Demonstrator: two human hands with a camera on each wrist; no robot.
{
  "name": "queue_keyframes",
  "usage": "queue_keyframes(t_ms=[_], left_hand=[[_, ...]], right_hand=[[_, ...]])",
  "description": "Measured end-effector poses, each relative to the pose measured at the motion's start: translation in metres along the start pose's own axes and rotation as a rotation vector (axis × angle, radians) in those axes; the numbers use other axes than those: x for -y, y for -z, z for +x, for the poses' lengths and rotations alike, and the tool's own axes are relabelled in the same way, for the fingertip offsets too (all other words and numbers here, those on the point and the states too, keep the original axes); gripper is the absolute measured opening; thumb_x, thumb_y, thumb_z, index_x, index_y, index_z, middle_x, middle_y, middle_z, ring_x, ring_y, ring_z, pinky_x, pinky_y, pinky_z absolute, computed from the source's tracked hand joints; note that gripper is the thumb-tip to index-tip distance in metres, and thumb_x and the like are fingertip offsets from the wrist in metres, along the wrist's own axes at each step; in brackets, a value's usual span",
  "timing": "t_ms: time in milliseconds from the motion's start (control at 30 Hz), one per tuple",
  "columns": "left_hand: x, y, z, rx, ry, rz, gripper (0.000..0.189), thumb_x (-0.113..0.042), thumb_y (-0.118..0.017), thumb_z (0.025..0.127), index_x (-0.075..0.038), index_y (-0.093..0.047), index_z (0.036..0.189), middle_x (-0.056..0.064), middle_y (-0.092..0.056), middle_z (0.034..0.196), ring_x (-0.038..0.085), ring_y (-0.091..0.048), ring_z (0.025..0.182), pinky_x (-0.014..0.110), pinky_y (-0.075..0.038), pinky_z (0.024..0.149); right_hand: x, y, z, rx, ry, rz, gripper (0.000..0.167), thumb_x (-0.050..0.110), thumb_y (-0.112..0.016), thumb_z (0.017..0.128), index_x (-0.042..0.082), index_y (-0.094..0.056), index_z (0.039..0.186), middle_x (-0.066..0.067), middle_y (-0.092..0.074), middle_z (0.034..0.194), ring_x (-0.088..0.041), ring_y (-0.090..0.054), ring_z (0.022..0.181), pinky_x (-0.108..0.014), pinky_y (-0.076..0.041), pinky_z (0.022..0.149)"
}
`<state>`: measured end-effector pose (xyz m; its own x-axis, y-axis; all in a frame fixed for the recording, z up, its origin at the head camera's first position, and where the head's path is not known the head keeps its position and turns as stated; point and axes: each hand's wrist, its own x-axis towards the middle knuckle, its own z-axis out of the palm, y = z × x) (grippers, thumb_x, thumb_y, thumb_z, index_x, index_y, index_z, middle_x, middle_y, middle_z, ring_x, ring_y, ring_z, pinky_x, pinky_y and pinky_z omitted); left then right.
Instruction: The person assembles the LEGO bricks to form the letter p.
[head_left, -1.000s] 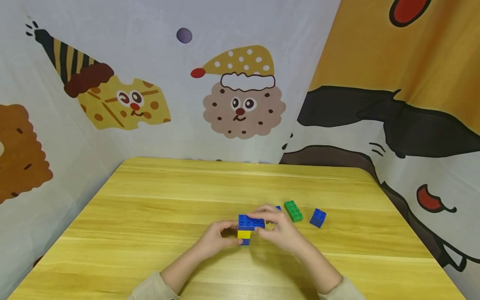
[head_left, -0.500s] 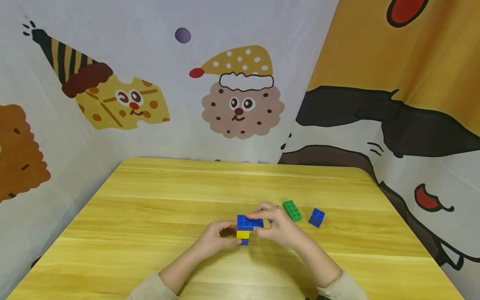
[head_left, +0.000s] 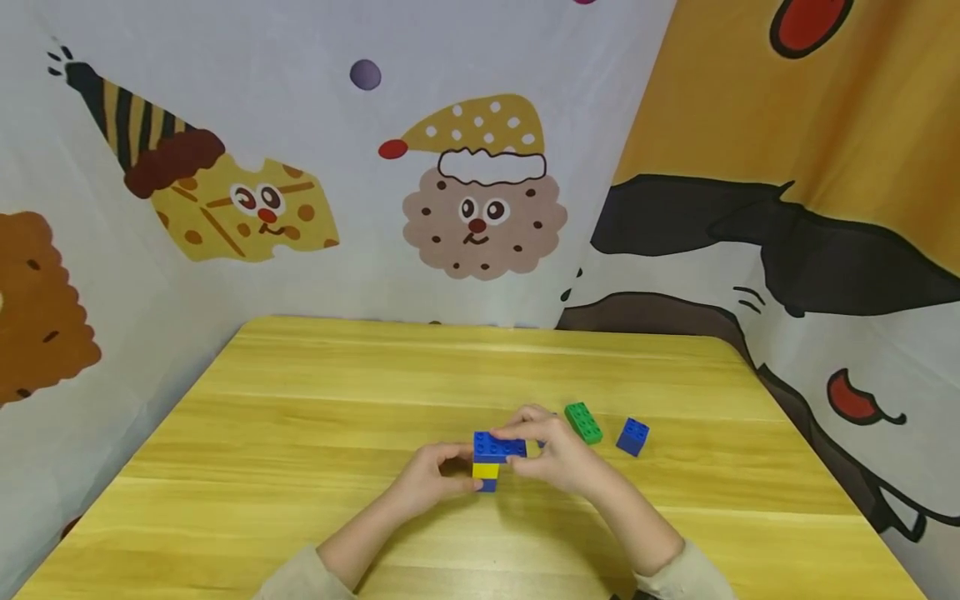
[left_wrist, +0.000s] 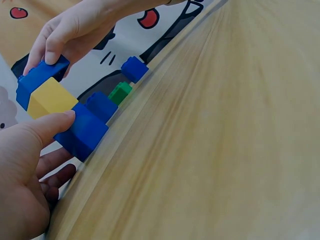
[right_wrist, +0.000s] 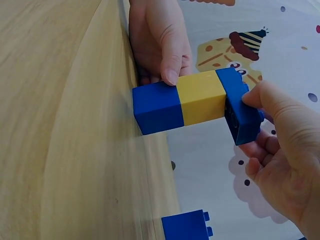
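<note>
Bare hands, two: one left hand (head_left: pixel 427 479), one right hand (head_left: pixel 557 454). Plastic building bricks, six. Blue, four: one long studded blue brick (head_left: pixel 491 447) and one blue bottom brick (head_left: pixel 489 485) at lower centre of the head view, one part-hidden blue brick (left_wrist: pixel 101 106) near them, one separate blue brick (head_left: pixel 633 437) at lower right. Rectangular yellow brick (head_left: pixel 486 472), one. Oblong green studded brick (head_left: pixel 583 422), one. Wood-grain table (head_left: pixel 300 400), one.

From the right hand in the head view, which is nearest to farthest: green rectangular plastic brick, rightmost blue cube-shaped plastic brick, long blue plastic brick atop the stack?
1. Long blue plastic brick: pinched by the right hand.
2. Green rectangular plastic brick: beyond the hand, rightward.
3. Blue cube-shaped plastic brick: farthest right.
</note>
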<state>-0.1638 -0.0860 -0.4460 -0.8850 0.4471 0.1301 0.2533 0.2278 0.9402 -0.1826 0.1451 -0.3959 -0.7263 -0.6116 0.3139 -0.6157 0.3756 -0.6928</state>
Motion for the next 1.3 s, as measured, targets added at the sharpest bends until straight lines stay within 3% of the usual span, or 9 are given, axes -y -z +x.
queue_keyframes(t_ms=[200,367,633,833,1100,1300], left_hand=[[0.025,-0.001,0.007,0.011,-0.008,0.009,0.038,-0.023,-0.076,0.083,-0.011,-0.067,0.117,-0.005,-0.066,0.11,0.017,-0.058,0.103,0.044,-0.044,0.091],[0.027,0.0,0.007,0.015,-0.009,0.011,0.037,-0.023,-0.076,0.083,-0.012,-0.067,0.117,-0.006,-0.067,0.109,0.018,-0.058,0.103,0.045,-0.042,0.091],[0.026,0.002,0.007,0.005,-0.005,0.018,0.038,-0.023,-0.077,0.082,-0.011,-0.067,0.117,-0.002,-0.067,0.111,0.02,-0.058,0.104,0.046,-0.043,0.091],[0.025,0.001,0.007,-0.009,0.003,0.013,0.039,-0.02,-0.079,0.08,-0.01,-0.067,0.116,-0.001,-0.067,0.111,0.022,-0.058,0.104,0.048,-0.042,0.092],[0.027,0.0,0.008,-0.019,0.021,0.014,0.037,-0.019,-0.08,0.078,-0.011,-0.069,0.113,-0.004,-0.067,0.106,0.019,-0.058,0.101,0.043,-0.042,0.091],[0.026,0.0,0.007,-0.021,0.019,0.018,0.038,-0.021,-0.08,0.079,-0.012,-0.069,0.114,-0.005,-0.067,0.107,0.019,-0.058,0.102,0.044,-0.041,0.092]], right_hand=[[-0.002,0.0,-0.003,-0.02,-0.011,-0.034,0.038,0.001,-0.071,0.081,0.009,-0.069,0.117,0.004,-0.059,0.105,-0.016,-0.053,0.091,-0.033,-0.051,0.063],[-0.004,-0.004,-0.006,-0.04,-0.028,0.002,0.037,0.002,-0.07,0.083,0.01,-0.068,0.12,0.001,-0.06,0.113,-0.021,-0.054,0.103,-0.038,-0.054,0.074],[-0.005,-0.006,-0.012,-0.102,-0.024,0.031,0.038,0.013,-0.073,0.086,0.012,-0.065,0.123,0.001,-0.06,0.121,-0.022,-0.053,0.111,-0.049,-0.047,0.088],[-0.006,-0.002,-0.02,-0.179,-0.039,0.037,0.037,0.016,-0.074,0.085,0.017,-0.066,0.121,0.003,-0.059,0.123,-0.021,-0.052,0.115,-0.051,-0.045,0.09],[-0.011,0.009,-0.035,-0.25,-0.01,-0.007,0.036,0.012,-0.075,0.083,0.014,-0.067,0.118,-0.003,-0.06,0.123,-0.023,-0.051,0.115,-0.05,-0.046,0.089],[-0.019,0.018,-0.046,-0.297,-0.064,-0.066,0.039,0.011,-0.079,0.079,0.016,-0.069,0.116,-0.007,-0.061,0.122,-0.021,-0.053,0.115,-0.049,-0.048,0.087]])
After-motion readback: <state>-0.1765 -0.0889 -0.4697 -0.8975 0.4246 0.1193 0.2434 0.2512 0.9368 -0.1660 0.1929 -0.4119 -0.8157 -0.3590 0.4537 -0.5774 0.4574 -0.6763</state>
